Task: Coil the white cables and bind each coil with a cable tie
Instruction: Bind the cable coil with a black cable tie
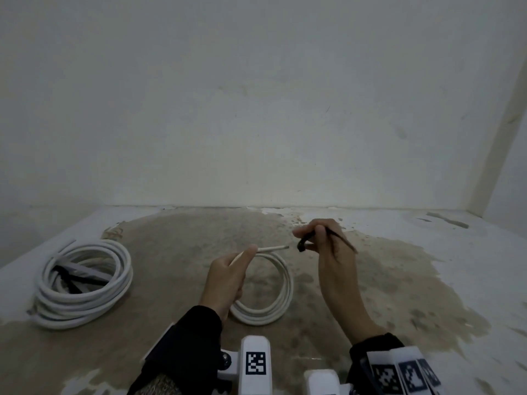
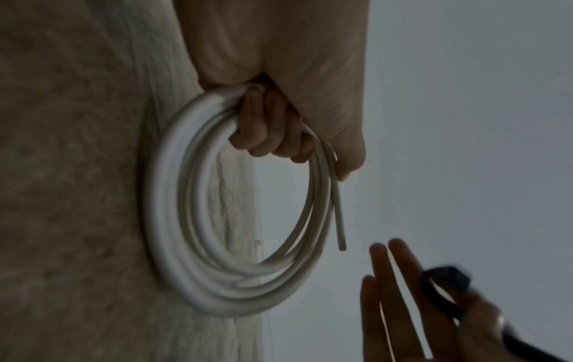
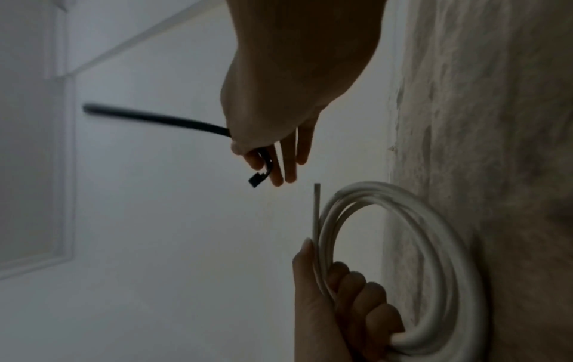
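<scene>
My left hand [image 1: 228, 276] grips a small coil of white cable [image 1: 273, 297], fingers curled through the loops [image 2: 266, 132]. The coil [image 2: 183, 220] stands on edge against the floor, and its free end [image 1: 278, 248] sticks out past my thumb toward the right. My right hand [image 1: 322, 238] pinches a black cable tie [image 1: 303, 244] between thumb and forefinger, with the other fingers straight. The tie's head [image 3: 257, 180] hangs just beside the cable end [image 3: 317, 196], a small gap between them. The tie's tail [image 3: 148, 117] points away behind the hand.
A bigger white cable coil [image 1: 82, 283] lies on the floor at the left, with several black cable ties [image 1: 77, 276] inside it. The floor is stained concrete [image 1: 370, 280]. A white wall [image 1: 256, 109] stands close behind, with a corner at the right.
</scene>
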